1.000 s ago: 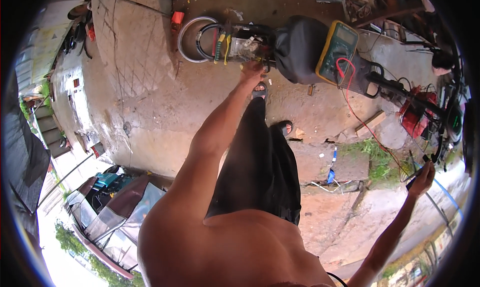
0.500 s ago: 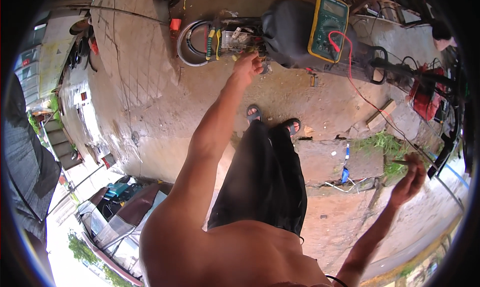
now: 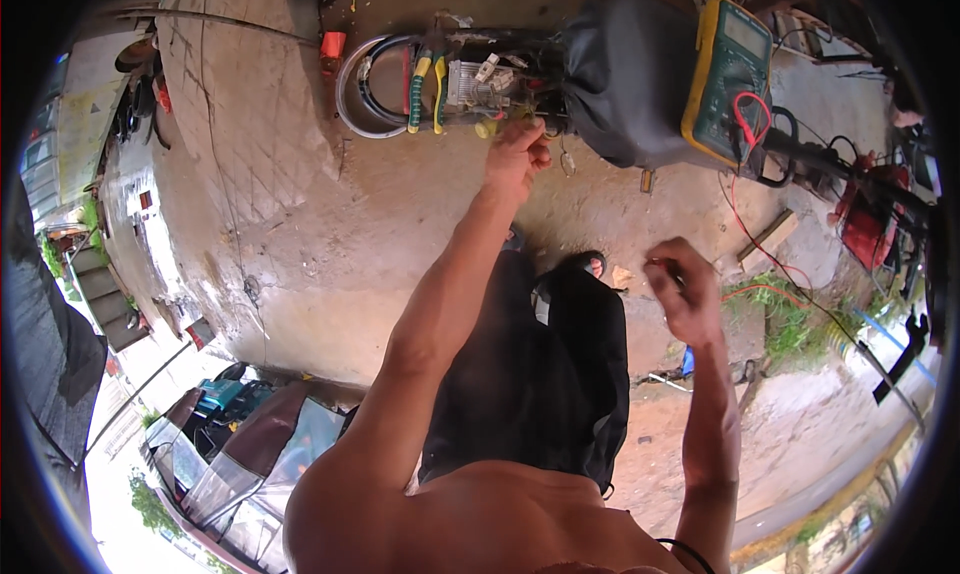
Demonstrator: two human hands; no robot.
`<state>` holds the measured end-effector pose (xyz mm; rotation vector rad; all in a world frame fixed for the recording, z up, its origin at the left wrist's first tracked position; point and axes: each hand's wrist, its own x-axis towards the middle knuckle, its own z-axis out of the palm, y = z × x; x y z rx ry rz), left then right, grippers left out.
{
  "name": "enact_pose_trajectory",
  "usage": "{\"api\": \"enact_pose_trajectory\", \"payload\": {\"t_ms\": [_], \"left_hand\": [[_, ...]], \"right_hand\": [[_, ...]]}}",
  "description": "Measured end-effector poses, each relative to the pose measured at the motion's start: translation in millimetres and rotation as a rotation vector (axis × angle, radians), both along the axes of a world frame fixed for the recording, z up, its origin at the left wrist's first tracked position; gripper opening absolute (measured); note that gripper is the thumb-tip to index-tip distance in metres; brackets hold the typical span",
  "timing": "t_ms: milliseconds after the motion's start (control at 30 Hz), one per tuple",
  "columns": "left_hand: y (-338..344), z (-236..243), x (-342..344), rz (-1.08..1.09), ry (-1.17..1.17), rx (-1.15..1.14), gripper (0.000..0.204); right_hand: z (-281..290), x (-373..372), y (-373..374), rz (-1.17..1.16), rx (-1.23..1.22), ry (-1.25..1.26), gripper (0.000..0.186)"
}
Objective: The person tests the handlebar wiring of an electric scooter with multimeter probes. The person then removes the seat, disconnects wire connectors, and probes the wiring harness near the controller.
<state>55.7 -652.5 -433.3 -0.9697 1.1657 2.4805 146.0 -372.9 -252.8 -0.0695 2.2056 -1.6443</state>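
My left hand (image 3: 518, 157) reaches up to the wiring beside the black seat (image 3: 622, 84) of a stripped two-wheeler. Its fingers are pinched together; what lies between them is too small to make out. Just left of it are a yellowish part (image 3: 486, 129), a finned metal box (image 3: 468, 84) and pliers (image 3: 428, 92) with green and yellow handles. A green and yellow multimeter (image 3: 735, 79) rests on the seat with a red lead (image 3: 750, 119) attached. My right hand (image 3: 688, 292) hangs over the ground with curled fingers, seemingly around a slim dark thing that is mostly hidden.
Behind the pliers lies a round wheel rim (image 3: 350, 94). A small orange-red piece (image 3: 333, 45) is on the ground. To the right are a wooden block (image 3: 768, 239), grass (image 3: 785, 319) and red bodywork (image 3: 875, 224). A covered vehicle (image 3: 250, 434) stands at lower left.
My right hand has come in from the far right toward the middle. My left hand still pinches at the wiring. The view has shifted, and the multimeter now appears farther right.
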Motion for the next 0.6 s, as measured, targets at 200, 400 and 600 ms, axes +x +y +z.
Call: {"api": "enact_pose_trajectory", "payload": {"t_ms": [200,400,600], "left_hand": [[-7.3,1.3,1.6,-0.033,0.028,0.003,0.019],[-10.8,-10.2,0.7,-0.031,0.150,0.103,0.013],[-14.2,-31.6,-1.1,-0.032,0.335,0.090,0.021]], "right_hand": [[-69.7,-42.8,-79.4,0.078,0.033,0.054,0.038],[-146.1,-77.7,-127.5,-0.055,0.076,0.307,0.046],[-204.0,-96.4,-141.1,-0.138,-0.397,0.255,0.020]]}}
